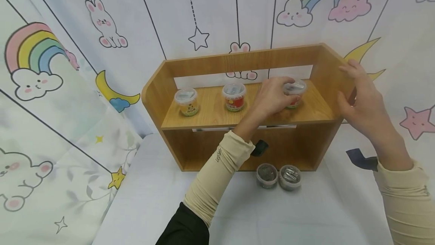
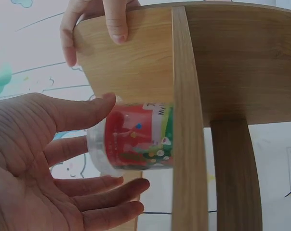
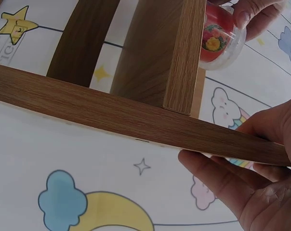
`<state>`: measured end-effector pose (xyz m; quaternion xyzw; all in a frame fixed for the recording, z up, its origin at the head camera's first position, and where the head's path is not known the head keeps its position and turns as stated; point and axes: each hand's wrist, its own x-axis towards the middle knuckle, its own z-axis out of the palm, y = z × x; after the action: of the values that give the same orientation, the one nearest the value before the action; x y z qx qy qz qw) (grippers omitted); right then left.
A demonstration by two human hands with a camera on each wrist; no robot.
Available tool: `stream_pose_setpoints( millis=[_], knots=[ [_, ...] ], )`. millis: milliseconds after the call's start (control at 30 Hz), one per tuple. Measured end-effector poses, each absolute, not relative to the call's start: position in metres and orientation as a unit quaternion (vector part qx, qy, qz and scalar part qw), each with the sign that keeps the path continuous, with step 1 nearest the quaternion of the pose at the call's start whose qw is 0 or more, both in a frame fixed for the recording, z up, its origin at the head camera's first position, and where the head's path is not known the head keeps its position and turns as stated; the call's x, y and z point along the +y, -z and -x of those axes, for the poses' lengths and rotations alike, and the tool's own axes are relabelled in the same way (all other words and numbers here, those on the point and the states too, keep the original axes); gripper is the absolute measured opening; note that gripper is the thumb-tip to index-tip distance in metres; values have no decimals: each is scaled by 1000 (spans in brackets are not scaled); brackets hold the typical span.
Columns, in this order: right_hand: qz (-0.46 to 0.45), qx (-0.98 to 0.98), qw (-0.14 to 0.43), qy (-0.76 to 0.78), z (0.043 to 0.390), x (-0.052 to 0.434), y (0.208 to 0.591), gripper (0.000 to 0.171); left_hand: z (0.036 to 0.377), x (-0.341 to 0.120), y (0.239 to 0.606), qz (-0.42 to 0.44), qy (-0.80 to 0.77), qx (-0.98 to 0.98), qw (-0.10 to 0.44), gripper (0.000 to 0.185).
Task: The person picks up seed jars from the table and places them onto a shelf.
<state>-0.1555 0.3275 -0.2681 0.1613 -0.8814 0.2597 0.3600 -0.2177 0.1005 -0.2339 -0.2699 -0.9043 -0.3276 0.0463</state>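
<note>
Tub (image 2: pixel 136 139) at right, seemingly pinched in half-curled left hand (image 1: pixel 273 94), with right hand (image 1: pixel 367 101) clasping shelf side (image 1: pixel 329 79), liable to topple if snagged on release.

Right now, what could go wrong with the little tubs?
The left hand is around the rightmost tub: a bump might tip it, maybe dropping it onto the lower tubs.

The right hand holds the shelf: a tug could shift it and topple the upper tubs.

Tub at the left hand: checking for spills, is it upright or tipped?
Upright: the tub has its clear lid facing up.
</note>
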Motion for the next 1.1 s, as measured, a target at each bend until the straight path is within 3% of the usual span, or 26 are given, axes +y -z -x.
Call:
stream_pose_setpoints(
  millis=[700,1100],
  knots=[
    [-164,-877,361,-272,159,331,271,73,186,73,220,311,280,-906,66,61],
    [-164,-875,365,-271,160,330,271,72,152,44,219,356,281,-883,120,61]
  ],
)
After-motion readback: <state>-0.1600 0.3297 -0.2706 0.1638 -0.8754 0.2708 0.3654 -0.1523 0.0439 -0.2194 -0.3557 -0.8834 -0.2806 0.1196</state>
